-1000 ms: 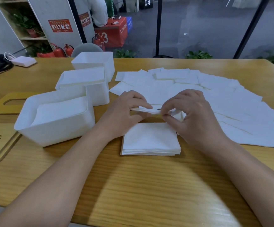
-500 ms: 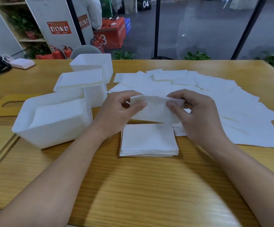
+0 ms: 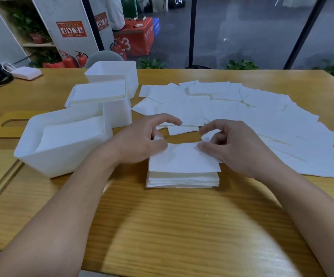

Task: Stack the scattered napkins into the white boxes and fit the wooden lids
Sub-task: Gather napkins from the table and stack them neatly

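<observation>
1. Wooden table (image 3: pixel 162 226), glass wall behind; red extinguishers (image 3: pixel 76 59) and plants beyond.
2. Step in hand, as judged: laying one napkin (image 3: pixel 184 156) on the stack (image 3: pixel 182 179) at near centre. Boxing and lidding not yet begun for this stack.
3. Left hand (image 3: pixel 142 140): thumb and a curled finger pinching the napkin's far-left corner, index arched free.
4. Right hand (image 3: pixel 232 144): thumb and fingers pinching the far-right corner, index arched free.
5. Loose napkins (image 3: pixel 262 116) fanned across centre and right, many left.
6. Three boxes at left: near box (image 3: pixel 58 162) part filled, middle box (image 3: pixel 118 114) filled to the rim, far box (image 3: pixel 130 76) with contents unseen.
7. Lids (image 3: pixel 0 176) flat at far left, unfitted.
8. Next move, judged: release both corners, square the edges, reach far for another napkin.
9. Readable writing: "04" (image 3: pixel 178 0) at top; "3" (image 3: pixel 126 44) on a red block. Red sign (image 3: pixel 71 29) text too small to read.
</observation>
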### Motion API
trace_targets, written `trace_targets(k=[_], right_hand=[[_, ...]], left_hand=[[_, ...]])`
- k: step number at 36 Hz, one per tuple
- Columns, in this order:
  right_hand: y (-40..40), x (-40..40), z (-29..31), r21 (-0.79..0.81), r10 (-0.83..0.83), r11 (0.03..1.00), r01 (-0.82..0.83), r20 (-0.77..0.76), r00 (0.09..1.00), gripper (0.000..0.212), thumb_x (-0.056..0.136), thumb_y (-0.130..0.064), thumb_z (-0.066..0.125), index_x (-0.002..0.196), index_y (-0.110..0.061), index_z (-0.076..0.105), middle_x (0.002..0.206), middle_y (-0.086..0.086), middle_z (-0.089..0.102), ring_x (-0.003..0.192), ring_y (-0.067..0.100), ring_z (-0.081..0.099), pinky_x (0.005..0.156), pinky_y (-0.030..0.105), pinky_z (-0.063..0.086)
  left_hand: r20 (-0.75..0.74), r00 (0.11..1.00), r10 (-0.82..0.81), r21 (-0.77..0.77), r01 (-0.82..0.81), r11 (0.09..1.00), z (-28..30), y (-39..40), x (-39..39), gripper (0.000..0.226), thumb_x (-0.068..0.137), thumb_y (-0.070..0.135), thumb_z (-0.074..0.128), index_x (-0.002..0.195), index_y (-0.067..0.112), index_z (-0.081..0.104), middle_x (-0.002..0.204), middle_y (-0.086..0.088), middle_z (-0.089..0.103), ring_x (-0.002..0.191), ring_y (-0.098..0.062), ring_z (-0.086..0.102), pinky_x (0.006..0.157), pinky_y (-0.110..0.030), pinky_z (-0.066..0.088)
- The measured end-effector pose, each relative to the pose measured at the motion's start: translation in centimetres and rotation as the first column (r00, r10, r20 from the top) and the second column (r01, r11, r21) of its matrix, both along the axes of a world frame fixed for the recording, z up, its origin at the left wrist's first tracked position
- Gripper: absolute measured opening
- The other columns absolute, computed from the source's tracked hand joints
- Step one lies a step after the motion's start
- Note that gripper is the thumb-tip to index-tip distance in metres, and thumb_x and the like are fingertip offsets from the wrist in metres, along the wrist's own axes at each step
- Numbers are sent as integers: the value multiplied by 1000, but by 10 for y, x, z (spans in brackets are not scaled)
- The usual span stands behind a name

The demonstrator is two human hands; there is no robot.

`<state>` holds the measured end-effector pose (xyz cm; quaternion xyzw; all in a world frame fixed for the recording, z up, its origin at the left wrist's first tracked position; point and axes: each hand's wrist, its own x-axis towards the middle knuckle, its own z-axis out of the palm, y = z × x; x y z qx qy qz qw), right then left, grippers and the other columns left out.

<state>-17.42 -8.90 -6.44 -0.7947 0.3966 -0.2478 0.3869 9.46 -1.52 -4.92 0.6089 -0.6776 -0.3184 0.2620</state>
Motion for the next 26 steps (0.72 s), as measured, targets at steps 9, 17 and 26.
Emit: trace_targets(k=[9, 17, 26], right_hand=[[-5, 1, -11, -342, -54, 939, -15, -191, 980, 31, 93, -59, 75, 118, -42, 72, 115, -23, 60, 101, -6, 54, 80, 17, 40], [-4, 18, -24, -367, 78, 899, -241, -408, 910, 52, 102, -74, 34, 121, -41, 69, 165, -19, 42, 135, 18, 36, 109, 37, 23], [-6, 30, -24, -378, 33, 890, -256, -506, 862, 70, 101, -76, 28, 149, -34, 58, 167, -20, 38, 136, 21, 33, 110, 41, 24]], left_hand=[[200, 977, 66, -74, -52, 996, -10, -2, 0, 20, 96, 51, 73, 115, 46, 73, 81, 7, 63, 70, -7, 55, 69, -36, 49], [220, 938, 269, -245, -214, 946, -20, -12, -3, 20, 105, 29, 64, 94, 39, 77, 98, 15, 65, 85, -7, 59, 77, -26, 48], [218, 911, 350, -258, -292, 921, -27, -17, 2, 22, 109, 24, 60, 116, 35, 77, 104, 18, 62, 91, -4, 60, 75, -13, 41]])
